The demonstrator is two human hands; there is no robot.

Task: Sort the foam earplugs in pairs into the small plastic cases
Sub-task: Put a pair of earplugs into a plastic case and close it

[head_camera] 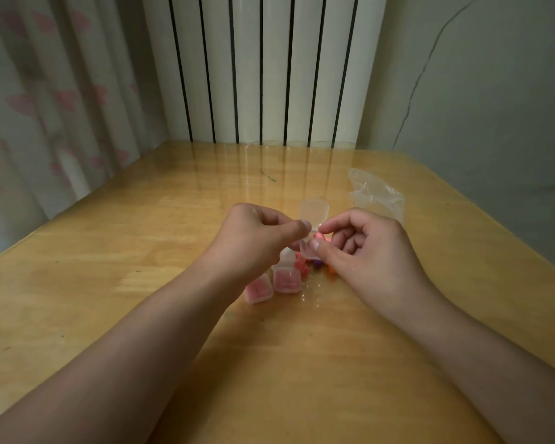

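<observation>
An open clear case [313, 216] was held up over the wooden table [141, 251], pinched at its near end by the left hand [257, 235], lid flipped up and pointing away toward the radiator [263, 68]. Its long axis ran roughly near-to-far. A pink earplug [319, 236] was pinched tight between the right hand's [366, 248] thumb and forefinger, right at the case's mouth; which way the plug pointed couldn't really be told. Just nearer than the open case, two closed cases [285, 280] with pink plugs inside were sat on the table, loose plugs [318, 265] beside them. A crumpled plastic bag [377, 195] was lying farther right.
</observation>
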